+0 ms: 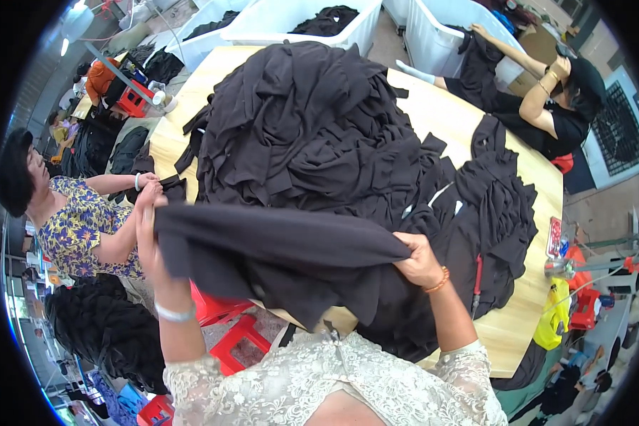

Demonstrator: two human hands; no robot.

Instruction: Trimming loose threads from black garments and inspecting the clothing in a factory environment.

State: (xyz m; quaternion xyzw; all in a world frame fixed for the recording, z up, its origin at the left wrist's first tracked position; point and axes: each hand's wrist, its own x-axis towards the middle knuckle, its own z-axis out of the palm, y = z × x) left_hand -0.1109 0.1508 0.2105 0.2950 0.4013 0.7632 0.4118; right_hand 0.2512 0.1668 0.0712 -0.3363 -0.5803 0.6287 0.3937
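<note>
1. A length of dark cloth (277,238) stretched across the centre of the frame, raised between two hands
2. The left hand (149,238), left of centre, gripped the cloth's left end, its fingers upright (motion blur softened their outline)
3. The right hand (420,263), right of centre, was closed firmly on the gathered other end
4. Behind the cloth, a tall heap of dark fabric (305,121) filled the upper middle of the pale table (525,334)
5. Toward the right, a red-handled tool (478,277) lay on a smaller dark pile (500,202)
6. A person in a flowered top (85,231) stood at the left of the frame
</note>
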